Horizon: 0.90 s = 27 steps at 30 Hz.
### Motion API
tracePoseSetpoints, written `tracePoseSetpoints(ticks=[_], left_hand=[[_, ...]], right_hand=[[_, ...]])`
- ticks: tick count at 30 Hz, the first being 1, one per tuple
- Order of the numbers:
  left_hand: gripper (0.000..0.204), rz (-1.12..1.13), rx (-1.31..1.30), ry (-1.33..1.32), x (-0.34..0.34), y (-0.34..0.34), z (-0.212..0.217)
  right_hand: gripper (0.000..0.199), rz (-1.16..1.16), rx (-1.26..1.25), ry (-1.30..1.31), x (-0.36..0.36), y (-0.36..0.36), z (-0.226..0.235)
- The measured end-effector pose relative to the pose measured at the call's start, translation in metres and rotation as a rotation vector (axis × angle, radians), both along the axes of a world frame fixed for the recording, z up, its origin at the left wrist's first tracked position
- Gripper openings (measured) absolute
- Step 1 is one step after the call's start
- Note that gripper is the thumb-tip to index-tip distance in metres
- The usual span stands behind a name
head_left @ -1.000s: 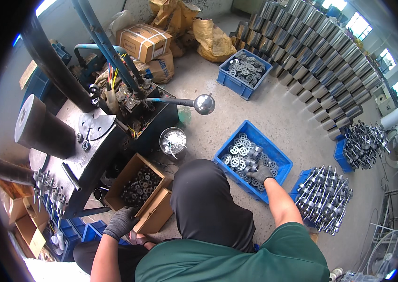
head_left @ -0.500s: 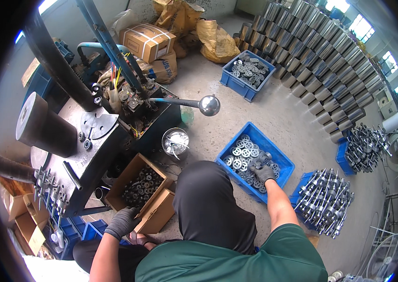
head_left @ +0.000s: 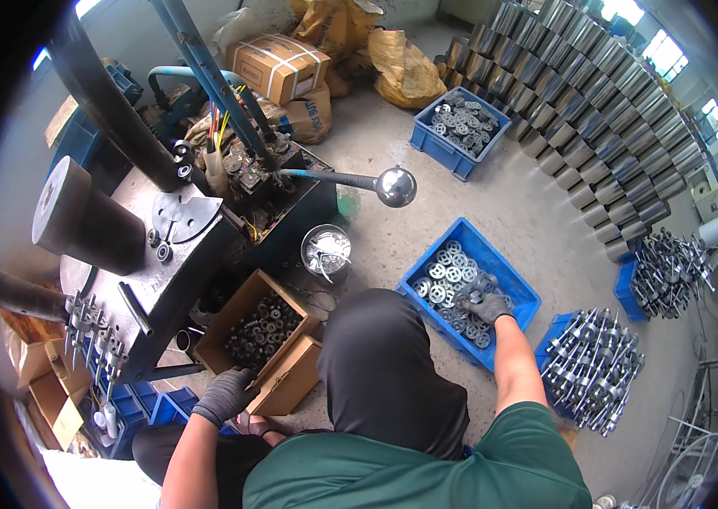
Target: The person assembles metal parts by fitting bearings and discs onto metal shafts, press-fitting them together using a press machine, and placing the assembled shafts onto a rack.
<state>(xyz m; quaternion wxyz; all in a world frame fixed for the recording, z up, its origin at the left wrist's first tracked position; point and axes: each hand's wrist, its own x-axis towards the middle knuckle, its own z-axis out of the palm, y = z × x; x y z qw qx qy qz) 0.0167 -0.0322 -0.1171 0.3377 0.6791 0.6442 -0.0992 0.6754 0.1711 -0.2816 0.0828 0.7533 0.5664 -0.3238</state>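
Right hand [head_left: 486, 309], in a dark glove, is down in the blue crate [head_left: 518, 284] of round metal discs [head_left: 448, 280], just right of the person's black-clad knee [head_left: 384, 373]. Fingers curl over the pile near the crate's lower right corner; whether they have closed on a disc I cannot tell (glove and parts blur together).

Left hand [head_left: 225, 394], also gloved, rests at the near edge of the open cardboard box [head_left: 291, 373], left of the knee. The box holds small dark metal parts [head_left: 259, 331]. Fingers bend over the flap, gripping nothing that I can make out.

Beyond the knee: the dark press machine [head_left: 164, 229], its lever ending in a shiny ball knob [head_left: 395, 186], and a small metal pail [head_left: 326, 249] on the floor.

Judgement: picking stage, each hand at its own bin. The next move seems to call for a firm pinch on a single disc, lifted clear of its neighbours.
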Motion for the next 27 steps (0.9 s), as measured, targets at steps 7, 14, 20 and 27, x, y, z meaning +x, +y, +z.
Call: tracePoseSetpoints(ticks=[7, 14, 20, 27], left_hand=[[0.046, -0.011, 0.026, 0.013, 0.000, -0.001, -0.004], [0.045, 0.001, 0.002, 0.011, -0.003, -0.003, -0.004], [0.040, -0.012, 0.126, -0.021, -0.003, -0.005, 0.007], [0.039, -0.035, 0.186, -0.120, 0.012, 0.008, 0.030]], right_hand=[[0.086, 0.272, -0.055, -0.209, 0.005, 0.021, -0.003], [0.094, 0.915, -0.313, -0.455, -0.035, 0.026, 0.056], [0.075, 0.450, -0.130, 0.069, -0.013, 0.012, 0.059], [0.076, -0.153, 0.180, 1.168, -0.100, -0.021, 0.236]])
